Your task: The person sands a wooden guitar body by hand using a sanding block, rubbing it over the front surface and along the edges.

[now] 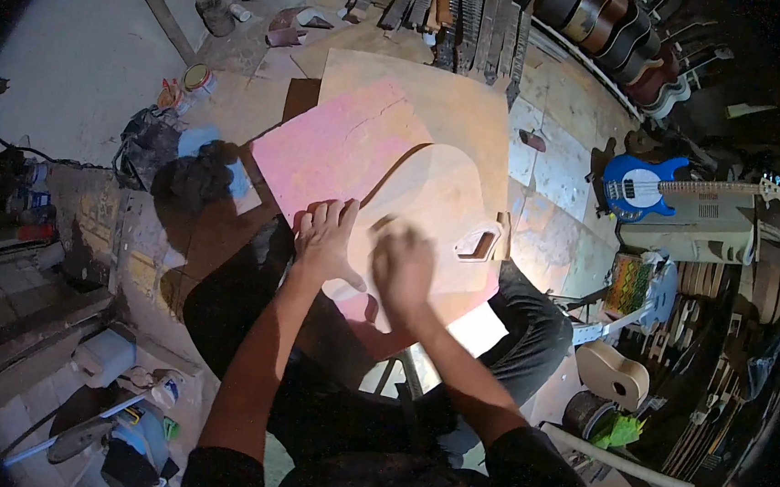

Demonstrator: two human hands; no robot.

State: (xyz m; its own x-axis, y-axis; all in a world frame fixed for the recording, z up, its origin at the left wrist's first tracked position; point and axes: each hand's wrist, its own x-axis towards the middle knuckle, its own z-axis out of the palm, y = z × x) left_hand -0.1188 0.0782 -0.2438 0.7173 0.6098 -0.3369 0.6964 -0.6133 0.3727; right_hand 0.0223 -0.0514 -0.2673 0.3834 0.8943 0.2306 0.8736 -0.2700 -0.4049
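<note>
A thin, pale wooden guitar-body-shaped panel (pixel 444 202) with an angular cut-out (pixel 479 244) lies on a pink board (pixel 333 147) across my lap. My left hand (pixel 326 238) rests flat on the panel's left edge, fingers spread. On the panel's middle sits my right hand (pixel 402 267), blurred by motion, fingers curled down; whether it holds something I cannot tell. A larger plywood sheet (pixel 447 97) lies beneath the pink board.
A blue electric bass (pixel 637 185) lies on a box at the right. Guitar bodies (pixel 609 23) and necks (pixel 463 16) line the back wall. An unfinished small guitar body (pixel 614 371) stands at lower right. Cans (pixel 197 77) and a dark bag (pixel 150 147) sit at left.
</note>
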